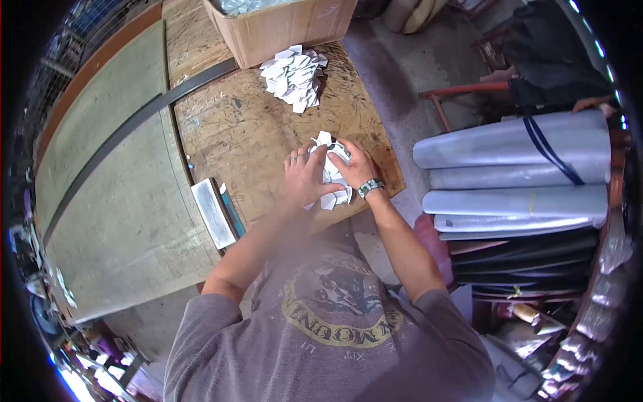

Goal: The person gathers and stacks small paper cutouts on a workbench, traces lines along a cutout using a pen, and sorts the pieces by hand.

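Observation:
Small white flat cut pieces (333,175) lie in a loose heap near the front corner of a worn wooden tabletop (234,144). From the left side, my left hand (305,175) touches the heap with its fingers spread and its thumb pointing across the pieces. My right hand (355,165), with a patterned band at the wrist, curls round the heap's right side, some pieces between its thumb and fingers. The fingertips of both hands are partly hidden among the pieces. Farther back, a larger pile of similar white pieces (293,75) rests in front of a cardboard box (284,33).
A pale rectangular block (213,213) and a teal strip (232,210) lie left of my forearms. A dark metal strip (144,110) crosses the greenish board (110,194). Rolls of silvery sheet (516,151) are stacked at right, near another person's dark clothing (552,53).

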Demonstrator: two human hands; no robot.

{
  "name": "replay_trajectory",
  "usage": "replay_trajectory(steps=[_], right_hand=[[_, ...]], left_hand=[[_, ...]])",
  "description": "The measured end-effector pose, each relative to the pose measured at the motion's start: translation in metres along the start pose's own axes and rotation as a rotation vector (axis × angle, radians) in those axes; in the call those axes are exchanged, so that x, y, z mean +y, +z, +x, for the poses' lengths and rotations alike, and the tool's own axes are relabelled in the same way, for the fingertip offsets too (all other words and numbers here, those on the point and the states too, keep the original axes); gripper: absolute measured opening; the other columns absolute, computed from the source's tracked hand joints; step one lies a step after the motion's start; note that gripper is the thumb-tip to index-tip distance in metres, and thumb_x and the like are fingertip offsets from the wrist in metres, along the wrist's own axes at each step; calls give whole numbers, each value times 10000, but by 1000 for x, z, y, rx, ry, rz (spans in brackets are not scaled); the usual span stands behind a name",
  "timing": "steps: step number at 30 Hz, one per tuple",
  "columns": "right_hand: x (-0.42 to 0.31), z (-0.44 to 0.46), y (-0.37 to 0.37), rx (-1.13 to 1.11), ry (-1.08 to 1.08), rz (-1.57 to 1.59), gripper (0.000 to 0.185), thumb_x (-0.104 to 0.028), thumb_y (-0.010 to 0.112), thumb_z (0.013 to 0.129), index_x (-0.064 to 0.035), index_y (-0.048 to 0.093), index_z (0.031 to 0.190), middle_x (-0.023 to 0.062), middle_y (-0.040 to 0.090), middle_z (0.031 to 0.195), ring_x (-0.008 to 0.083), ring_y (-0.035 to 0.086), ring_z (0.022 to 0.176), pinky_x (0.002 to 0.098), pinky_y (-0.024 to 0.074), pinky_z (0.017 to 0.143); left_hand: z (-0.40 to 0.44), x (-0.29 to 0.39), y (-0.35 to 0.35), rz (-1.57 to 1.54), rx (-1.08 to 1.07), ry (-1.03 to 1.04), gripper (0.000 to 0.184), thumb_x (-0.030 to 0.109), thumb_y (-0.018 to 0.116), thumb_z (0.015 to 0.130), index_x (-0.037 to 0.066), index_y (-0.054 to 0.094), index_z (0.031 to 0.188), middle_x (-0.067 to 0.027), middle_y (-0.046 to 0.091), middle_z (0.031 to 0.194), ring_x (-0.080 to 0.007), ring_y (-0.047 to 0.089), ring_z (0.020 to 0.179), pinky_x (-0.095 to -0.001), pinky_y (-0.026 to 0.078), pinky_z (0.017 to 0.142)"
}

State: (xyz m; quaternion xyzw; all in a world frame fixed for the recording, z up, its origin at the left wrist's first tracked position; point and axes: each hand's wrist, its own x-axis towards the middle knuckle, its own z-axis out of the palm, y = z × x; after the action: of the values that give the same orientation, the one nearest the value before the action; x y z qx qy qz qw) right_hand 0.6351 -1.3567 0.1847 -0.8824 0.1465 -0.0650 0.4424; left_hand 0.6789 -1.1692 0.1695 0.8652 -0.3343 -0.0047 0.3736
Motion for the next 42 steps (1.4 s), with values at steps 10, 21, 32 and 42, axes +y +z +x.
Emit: replay_trajectory(steps=[10, 21, 32, 42], right_hand=[[18, 7, -35, -54, -164, -35, 719, -402, 702, 968, -1, 461, 1515, 271, 495, 1513, 429, 500, 1391, 467, 437, 1140], [53, 3, -62, -55, -159, 50, 711, -2, 512, 867, -54, 418, 1570, 212, 428, 1622, 359, 400, 1514, 408, 347, 1231], [69, -7, -44, 31, 26, 95, 622, 31, 573, 875, -68, 533, 1487, 148, 672, 1374, 245, 712, 1007, 345, 569, 865], [57, -7, -45, 102, -121, -76, 493, -23, 620, 896, -40, 616, 1389, 177, 687, 1338, 294, 691, 1165, 360, 549, 988]], left_hand=[[43, -18, 7, -170, 101, -289, 585, 512, 589, 1013, 77, 594, 1404, -211, 600, 1396, -408, 531, 1320, -511, 418, 1101], [71, 8, -6, -91, -64, -187, 375, 369, 603, 1035, 56, 747, 1184, -181, 742, 1085, -356, 675, 1055, -469, 509, 942], [99, -2, -5, -78, -237, -147, 188, 112, 721, 930, 36, 752, 1100, -157, 791, 1052, -289, 769, 939, -397, 602, 838], [85, -24, -17, -299, -260, -288, 209, 179, 698, 996, 3, 769, 1084, -140, 790, 954, -200, 727, 825, -357, 567, 767]])
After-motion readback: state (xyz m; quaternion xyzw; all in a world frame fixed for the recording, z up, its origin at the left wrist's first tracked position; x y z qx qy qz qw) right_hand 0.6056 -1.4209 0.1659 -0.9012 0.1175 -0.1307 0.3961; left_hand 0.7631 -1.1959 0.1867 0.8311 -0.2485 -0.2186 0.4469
